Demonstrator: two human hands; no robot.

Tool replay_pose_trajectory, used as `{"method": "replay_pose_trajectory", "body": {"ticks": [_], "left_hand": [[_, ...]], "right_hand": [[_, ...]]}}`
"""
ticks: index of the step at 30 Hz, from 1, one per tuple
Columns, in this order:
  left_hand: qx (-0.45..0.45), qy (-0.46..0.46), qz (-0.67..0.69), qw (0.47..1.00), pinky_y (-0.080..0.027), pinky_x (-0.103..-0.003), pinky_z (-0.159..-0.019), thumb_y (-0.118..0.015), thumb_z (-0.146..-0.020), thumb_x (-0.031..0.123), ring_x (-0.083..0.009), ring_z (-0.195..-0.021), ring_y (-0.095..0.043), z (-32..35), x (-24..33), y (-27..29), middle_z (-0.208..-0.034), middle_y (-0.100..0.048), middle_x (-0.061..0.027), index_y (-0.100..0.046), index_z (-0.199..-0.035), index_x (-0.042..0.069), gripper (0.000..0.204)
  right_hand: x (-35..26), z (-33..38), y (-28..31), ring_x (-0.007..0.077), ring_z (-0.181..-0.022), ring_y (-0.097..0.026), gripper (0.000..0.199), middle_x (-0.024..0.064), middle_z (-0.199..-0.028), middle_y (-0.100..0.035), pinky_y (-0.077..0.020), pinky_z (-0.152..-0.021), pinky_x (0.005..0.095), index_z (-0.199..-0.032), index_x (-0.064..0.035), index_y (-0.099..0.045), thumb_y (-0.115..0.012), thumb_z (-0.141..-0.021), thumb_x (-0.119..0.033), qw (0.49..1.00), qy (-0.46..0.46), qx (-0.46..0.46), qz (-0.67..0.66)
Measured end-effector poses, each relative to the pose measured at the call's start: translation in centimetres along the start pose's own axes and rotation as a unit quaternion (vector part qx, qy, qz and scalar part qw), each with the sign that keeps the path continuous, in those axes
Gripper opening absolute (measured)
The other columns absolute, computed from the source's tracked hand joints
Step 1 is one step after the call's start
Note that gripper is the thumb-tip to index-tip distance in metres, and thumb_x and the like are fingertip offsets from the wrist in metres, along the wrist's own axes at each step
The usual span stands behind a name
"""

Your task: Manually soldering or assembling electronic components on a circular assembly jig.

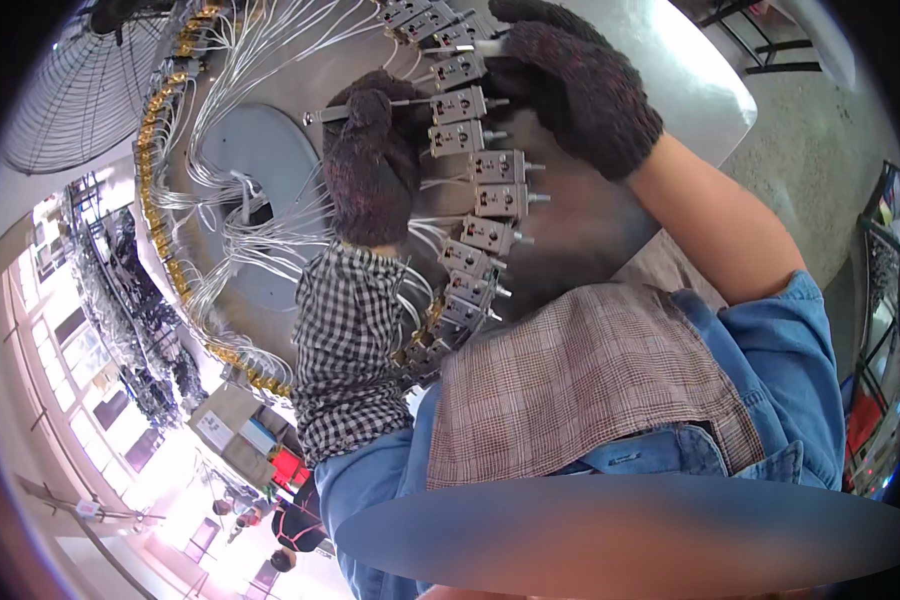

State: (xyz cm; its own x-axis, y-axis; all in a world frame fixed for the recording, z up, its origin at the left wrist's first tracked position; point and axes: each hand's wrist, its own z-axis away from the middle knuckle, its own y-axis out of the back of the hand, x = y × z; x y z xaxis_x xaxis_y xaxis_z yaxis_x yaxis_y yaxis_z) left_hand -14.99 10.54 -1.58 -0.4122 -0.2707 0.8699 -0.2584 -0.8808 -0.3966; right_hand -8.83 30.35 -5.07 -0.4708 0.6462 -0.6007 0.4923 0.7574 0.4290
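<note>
Overhead, the left hand [370, 165] wore a dark knitted glove and a checked sleeve [345, 350]. Its fingers were closed around a thin metal tool [320, 116], whose free end projected toward 9 o'clock from the fist. The tool's working end pointed toward 3 o'clock, at a row of small grey switch blocks [475, 165].

The right hand [570, 85], also in a dark glove, lay at 1 o'clock from the left hand. Its fingers were curled over the upper blocks of the row and touched them. Whether they clamped one block could not be told, as the glove hid the fingertips.

The switch blocks ran in a curved line from 12 o'clock down to 6 o'clock between the two hands, each with a short metal pin pointing toward 3 o'clock. They were mounted on a round steel plate [610, 215]. White wires [260, 250] fanned from the blocks toward 9 o'clock, across a grey disc [255, 150], to a curved row of brass terminals [155, 200] at the plate's rim.

A wire-guarded fan [70, 95] stood at 10 o'clock, well apart from the plate. A plaid cloth [580, 380] covered the person's lap at 5 o'clock.
</note>
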Motion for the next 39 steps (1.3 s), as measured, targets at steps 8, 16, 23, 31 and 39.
{"method": "replay_pose_trajectory", "body": {"ticks": [8,16,23,31,39], "left_hand": [[-0.012,-0.362,-0.476,0.801,-0.049,-0.029,-0.075,-0.047,-0.087,0.018,-0.0238,-0.086,-0.057,-7.4,-1.2,-1.1,-0.096,-0.056,-0.0108,-0.049,-0.105,0.001,0.024],[-0.052,-0.196,-0.237,0.950,-0.050,-0.024,-0.073,-0.044,-0.089,0.015,-0.0202,-0.089,-0.058,-4.8,0.2,-2.8,-0.096,-0.057,-0.0102,-0.048,-0.108,0.001,0.024],[0.057,0.053,0.035,0.996,-0.053,-0.034,-0.071,-0.052,-0.085,0.015,-0.0241,-0.081,-0.059,0.8,2.4,-7.2,-0.089,-0.055,-0.0135,-0.049,-0.096,-0.001,0.020],[0.061,0.058,0.042,0.996,-0.051,-0.042,-0.078,-0.052,-0.086,0.016,-0.0276,-0.087,-0.059,-2.6,4.4,-1.5,-0.093,-0.059,-0.0143,-0.050,-0.102,0.002,0.022],[0.085,0.054,0.032,0.994,-0.050,-0.047,-0.078,-0.050,-0.086,0.016,-0.0299,-0.088,-0.058,-3.3,4.2,-1.4,-0.094,-0.057,-0.0163,-0.048,-0.103,-0.001,0.024]], "right_hand": [[4.2,-6.1,-0.4,0.0207,-0.070,-0.059,0.036,0.0100,-0.085,-0.057,-0.0511,-0.061,0.0337,-0.115,-0.0021,-0.045,-0.053,-0.081,-0.012,0.643,-0.486,0.079,-0.587],[3.1,-4.0,2.1,0.0190,-0.064,-0.056,0.038,0.0094,-0.079,-0.056,-0.0494,-0.056,0.0337,-0.116,-0.0011,-0.043,-0.052,-0.082,-0.014,0.670,-0.477,0.112,-0.558],[0.0,-0.5,7.3,0.0143,-0.066,-0.055,0.040,0.0070,-0.076,-0.056,-0.0491,-0.062,0.0279,-0.116,-0.0004,-0.046,-0.054,-0.079,-0.012,0.742,-0.509,0.058,-0.433],[-0.5,-4.5,2.2,0.0150,-0.069,-0.055,0.039,0.0076,-0.079,-0.056,-0.0479,-0.066,0.0270,-0.117,-0.0026,-0.047,-0.053,-0.080,-0.012,0.737,-0.564,0.004,-0.373],[0.3,-5.0,1.8,0.0141,-0.075,-0.056,0.035,0.0072,-0.086,-0.057,-0.0481,-0.071,0.0272,-0.117,-0.0054,-0.048,-0.054,-0.083,-0.011,0.701,-0.587,-0.010,-0.406]]}}
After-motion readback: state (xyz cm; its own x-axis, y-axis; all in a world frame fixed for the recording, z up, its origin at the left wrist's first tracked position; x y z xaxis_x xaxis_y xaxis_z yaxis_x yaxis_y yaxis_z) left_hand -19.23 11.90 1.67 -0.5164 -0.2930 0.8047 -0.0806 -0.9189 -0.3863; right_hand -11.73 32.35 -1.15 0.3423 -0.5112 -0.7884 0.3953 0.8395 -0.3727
